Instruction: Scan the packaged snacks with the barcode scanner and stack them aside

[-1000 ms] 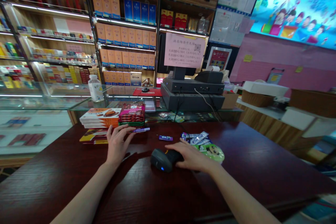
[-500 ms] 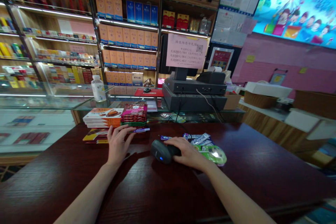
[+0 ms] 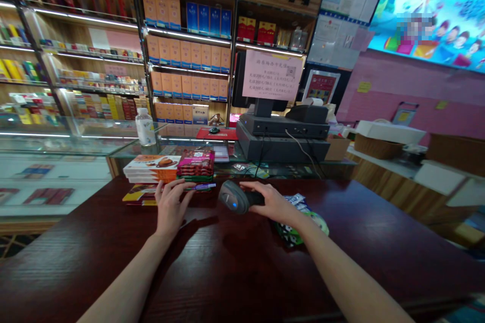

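Note:
My right hand [image 3: 273, 203] is wrapped around the handle of a dark grey barcode scanner [image 3: 233, 198], which is held up over the table with a blue light showing on it. A slim purple stick pack [image 3: 204, 186] extends from the fingertips of my left hand [image 3: 172, 208], which pinches its near end. Beside that hand lie stacked white-and-orange boxes [image 3: 151, 167], dark red bags [image 3: 196, 162] and a yellow-and-brown flat pack [image 3: 139, 195]. Partly hidden behind my right forearm are a green packet [image 3: 290, 234] and several blue-and-white sticks [image 3: 297, 201].
The dark red wooden table [image 3: 212, 272] meets a glass counter carrying a white bottle [image 3: 145, 127] and a black register [image 3: 282, 139] with a paper notice [image 3: 271, 74]. Cables hang behind the table. Cardboard boxes [image 3: 369, 149] stand on the right; stocked shelves line the back.
My right hand has lifted the barcode scanner slightly upward, tilting it toward the left. My left hand stays almost in place with the stick pack. The camera view has shifted a little.

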The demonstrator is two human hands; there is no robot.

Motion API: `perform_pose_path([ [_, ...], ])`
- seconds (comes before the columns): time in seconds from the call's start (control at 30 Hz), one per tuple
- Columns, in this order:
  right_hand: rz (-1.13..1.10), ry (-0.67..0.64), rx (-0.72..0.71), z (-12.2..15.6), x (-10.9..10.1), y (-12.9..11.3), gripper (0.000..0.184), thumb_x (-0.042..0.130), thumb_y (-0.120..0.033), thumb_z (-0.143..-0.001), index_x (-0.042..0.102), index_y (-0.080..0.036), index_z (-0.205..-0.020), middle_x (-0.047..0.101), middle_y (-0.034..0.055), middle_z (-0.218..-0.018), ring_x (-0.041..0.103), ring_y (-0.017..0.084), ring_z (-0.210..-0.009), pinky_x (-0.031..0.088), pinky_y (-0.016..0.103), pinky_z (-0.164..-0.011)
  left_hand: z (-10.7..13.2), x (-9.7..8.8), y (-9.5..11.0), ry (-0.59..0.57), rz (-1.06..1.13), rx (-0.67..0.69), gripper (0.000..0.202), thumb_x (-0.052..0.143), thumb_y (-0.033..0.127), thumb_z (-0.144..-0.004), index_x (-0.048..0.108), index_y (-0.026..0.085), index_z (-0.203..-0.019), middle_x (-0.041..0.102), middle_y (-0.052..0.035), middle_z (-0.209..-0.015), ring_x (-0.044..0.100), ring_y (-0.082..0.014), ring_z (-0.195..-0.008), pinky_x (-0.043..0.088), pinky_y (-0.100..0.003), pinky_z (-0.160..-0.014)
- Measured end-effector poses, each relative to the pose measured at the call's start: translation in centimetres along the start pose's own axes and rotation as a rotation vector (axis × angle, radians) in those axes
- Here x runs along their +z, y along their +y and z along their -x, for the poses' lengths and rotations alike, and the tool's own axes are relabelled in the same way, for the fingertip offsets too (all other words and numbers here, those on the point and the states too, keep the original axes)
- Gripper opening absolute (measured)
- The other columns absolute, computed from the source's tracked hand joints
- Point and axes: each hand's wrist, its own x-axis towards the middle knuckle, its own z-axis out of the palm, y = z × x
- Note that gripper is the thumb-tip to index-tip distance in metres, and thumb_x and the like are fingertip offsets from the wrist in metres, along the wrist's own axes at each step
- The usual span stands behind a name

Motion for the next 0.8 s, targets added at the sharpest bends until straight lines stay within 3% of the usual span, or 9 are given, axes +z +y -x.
perform_pose_path([
  [0.27,0.005,-0.044,-0.016,-0.01,-0.28,0.09,0.062,0.073,-0.036,-0.083,0.051,-0.028,-0.14,0.068,0.0045,-0.127,0.063,0.024,-0.116,0.039,0.039,-0.104,0.08,0.22,-0.13,0.006,-0.011,-0.021,0.017,0.059,0.036,-0.091,0.07,0.028,-0.101,0.074,-0.0044,-0.102,0.064,-0.0246,-0.107,0.023,-0.053,-0.115],
  [0.8,0.043,-0.066,-0.033,0.39,0.06,0.66,0.061,0.071,-0.032,-0.084,0.05,-0.029,-0.141,0.067,0.0052,-0.129,0.061,0.025,-0.118,0.037,0.04,-0.103,0.1,0.29,-0.22,0.006,-0.005,-0.02,0.019,0.058,0.038,-0.092,0.071,0.027,-0.101,0.074,-0.0049,-0.101,0.064,-0.025,-0.107,0.026,-0.053,-0.113],
])
